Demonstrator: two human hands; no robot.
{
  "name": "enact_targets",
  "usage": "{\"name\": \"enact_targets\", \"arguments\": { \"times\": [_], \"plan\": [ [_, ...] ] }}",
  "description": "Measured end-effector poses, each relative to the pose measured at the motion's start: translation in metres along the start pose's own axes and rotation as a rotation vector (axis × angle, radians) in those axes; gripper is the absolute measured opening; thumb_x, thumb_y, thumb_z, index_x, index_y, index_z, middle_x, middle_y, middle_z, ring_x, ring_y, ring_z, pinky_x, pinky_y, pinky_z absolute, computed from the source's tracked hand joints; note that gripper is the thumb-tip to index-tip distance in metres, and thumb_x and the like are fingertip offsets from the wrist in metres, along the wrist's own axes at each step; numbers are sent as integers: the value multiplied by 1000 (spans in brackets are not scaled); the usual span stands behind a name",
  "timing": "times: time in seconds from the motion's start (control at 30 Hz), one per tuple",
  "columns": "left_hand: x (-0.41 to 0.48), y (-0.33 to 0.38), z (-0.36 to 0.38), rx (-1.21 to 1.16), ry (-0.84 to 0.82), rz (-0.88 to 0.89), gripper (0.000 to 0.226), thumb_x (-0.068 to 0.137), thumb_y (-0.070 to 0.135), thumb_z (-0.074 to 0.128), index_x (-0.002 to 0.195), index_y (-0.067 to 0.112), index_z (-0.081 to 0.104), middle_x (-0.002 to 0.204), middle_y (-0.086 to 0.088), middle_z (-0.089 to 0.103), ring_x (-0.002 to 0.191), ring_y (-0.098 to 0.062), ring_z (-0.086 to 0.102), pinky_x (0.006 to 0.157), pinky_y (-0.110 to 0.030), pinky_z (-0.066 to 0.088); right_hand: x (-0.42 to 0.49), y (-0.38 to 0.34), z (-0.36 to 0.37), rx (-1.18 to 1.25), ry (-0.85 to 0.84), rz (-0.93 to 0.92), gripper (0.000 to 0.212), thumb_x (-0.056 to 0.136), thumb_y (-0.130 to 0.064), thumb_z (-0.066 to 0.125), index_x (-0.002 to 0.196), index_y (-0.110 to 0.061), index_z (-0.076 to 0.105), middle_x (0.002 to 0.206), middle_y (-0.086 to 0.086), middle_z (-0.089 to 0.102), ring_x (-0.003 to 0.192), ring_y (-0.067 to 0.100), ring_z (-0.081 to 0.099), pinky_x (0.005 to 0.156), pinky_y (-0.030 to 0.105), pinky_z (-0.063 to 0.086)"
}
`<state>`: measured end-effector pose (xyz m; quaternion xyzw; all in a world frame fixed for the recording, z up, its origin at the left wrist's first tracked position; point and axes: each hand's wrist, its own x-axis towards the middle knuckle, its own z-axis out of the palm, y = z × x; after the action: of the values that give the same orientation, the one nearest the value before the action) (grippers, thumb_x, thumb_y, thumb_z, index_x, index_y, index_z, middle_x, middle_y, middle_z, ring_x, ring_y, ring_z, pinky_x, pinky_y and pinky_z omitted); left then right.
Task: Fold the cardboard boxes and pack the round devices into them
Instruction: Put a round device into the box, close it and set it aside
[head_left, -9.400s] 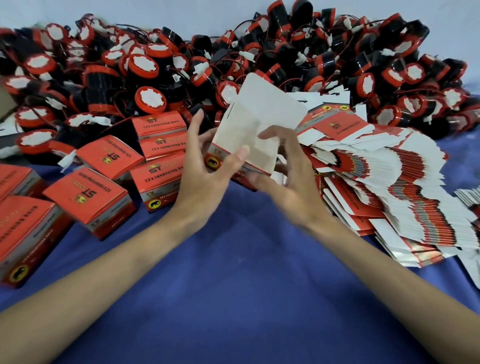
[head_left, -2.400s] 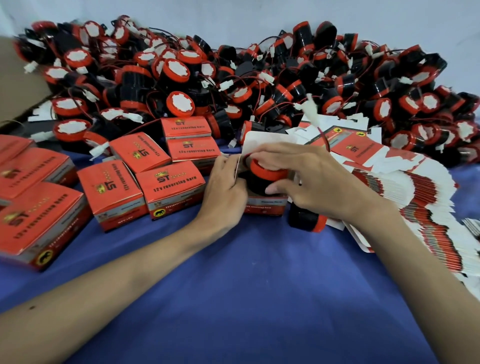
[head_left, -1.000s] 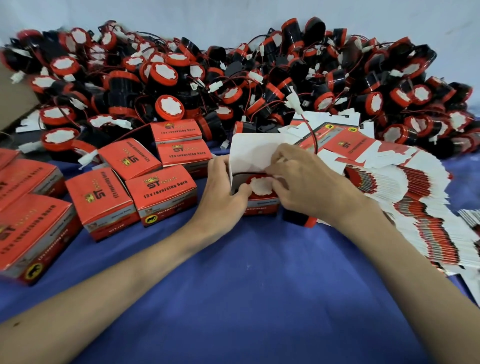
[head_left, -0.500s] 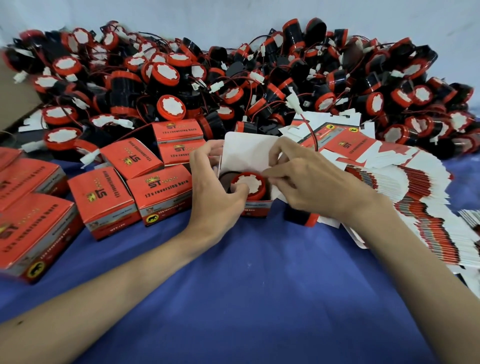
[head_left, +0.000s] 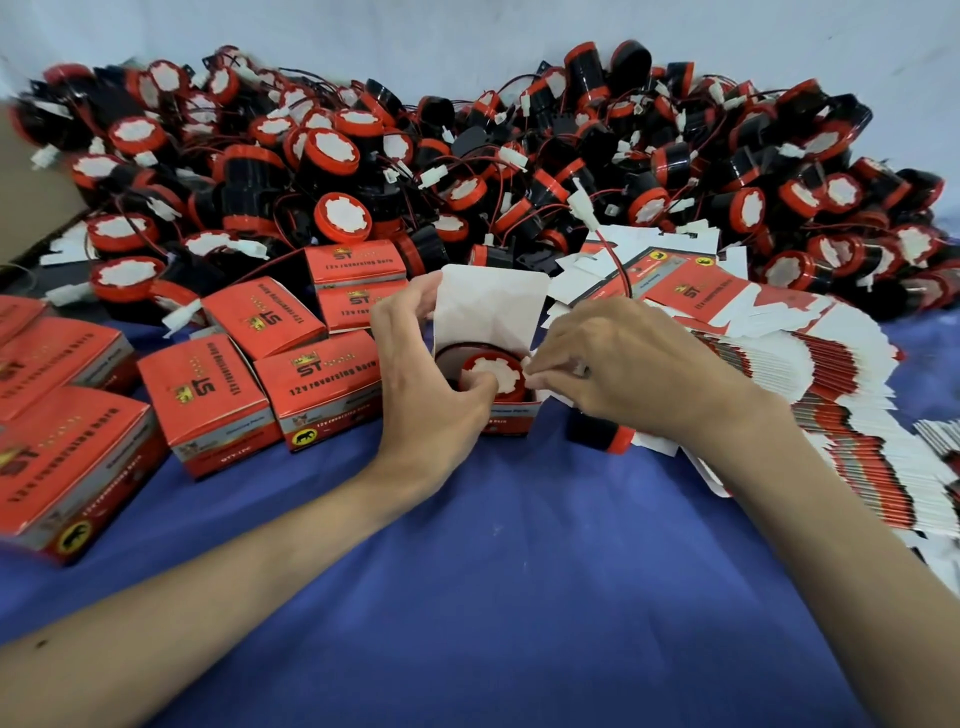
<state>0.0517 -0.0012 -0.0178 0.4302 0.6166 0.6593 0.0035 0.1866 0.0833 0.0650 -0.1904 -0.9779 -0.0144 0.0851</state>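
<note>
Cardboard box sits open between my hands. Left hand curls round its left wall, thumb pressing the round device down inside so it seats. Right hand pinches the side flap, ready to tuck I guess. Blue cloth underneath, packed boxes on the left, flat blanks on the right, and the device heap against a white wall.
</note>
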Motion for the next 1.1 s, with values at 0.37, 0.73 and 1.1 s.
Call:
{"name": "enact_targets", "arguments": {
  "times": [0.37, 0.73, 1.1],
  "plan": [
    [1, 1, -3, 29, 27, -6, 76, 64, -11, 64, 123, 28, 40, 123, 1, 42, 114, 2, 41, 98, -8, 32, -1, -14, 11, -127, 76, 87, 32, 97, -40, 43, 107, -26, 70, 106, -10, 63, 105, 16, 54, 71, 32, 50],
    [2, -1, 0, -29, -51, 7, 62, 67, -4, 59, 122, 21, 42, 119, 8, 40, 117, -5, 41, 102, -15, 32, -5, -6, 22, 20, 89, 92, 30, 93, -39, 57, 109, -15, 64, 103, 0, 65, 105, 20, 49, 86, 39, 46],
    [4, -2, 1, -70, -226, -182, 47, 72, 24, 57, 116, 31, 43, 125, 7, 43, 117, 1, 44, 99, -17, 38, -7, -2, 34, 178, 222, 84, 15, 87, -26, 70, 91, -14, 78, 98, -4, 70, 98, 13, 46, 83, 32, 45]
  ]
}}
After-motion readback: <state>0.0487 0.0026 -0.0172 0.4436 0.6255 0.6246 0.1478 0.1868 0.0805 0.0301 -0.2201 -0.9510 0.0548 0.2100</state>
